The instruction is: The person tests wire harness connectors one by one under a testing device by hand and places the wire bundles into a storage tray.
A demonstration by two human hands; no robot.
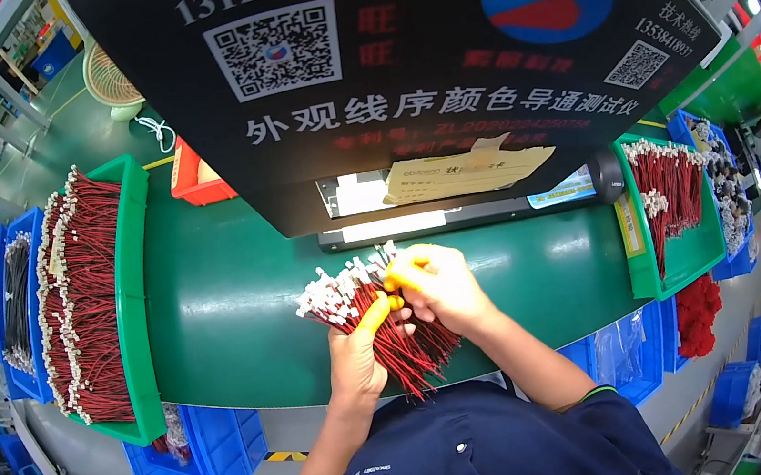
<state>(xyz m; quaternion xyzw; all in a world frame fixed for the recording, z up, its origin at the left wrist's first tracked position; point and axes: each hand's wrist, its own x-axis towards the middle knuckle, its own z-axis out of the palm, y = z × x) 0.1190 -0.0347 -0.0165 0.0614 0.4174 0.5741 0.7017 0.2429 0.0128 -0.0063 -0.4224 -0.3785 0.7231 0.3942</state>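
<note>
A bundle of red and dark wires with white plug connectors (342,293) is held above the green table, connectors towards the far side and tails hanging towards my body. My left hand (355,356) is closed around the bundle, its yellow-covered thumb across the wires. At the bundle's right side, my right hand (450,291) pinches at the connector ends of some wires; its fingertips partly hide what they grip. Yellow covers show on its fingers too. Just behind both hands stands a black tester (469,219) with a large printed panel (463,63).
On the left, a green tray (137,269) holds rows of similar wires. Another green tray (688,272) with wires stands at the right. Blue bins (226,450) sit below the table edge. Behind the table are an orange-red bin (190,178) and a fan (105,77).
</note>
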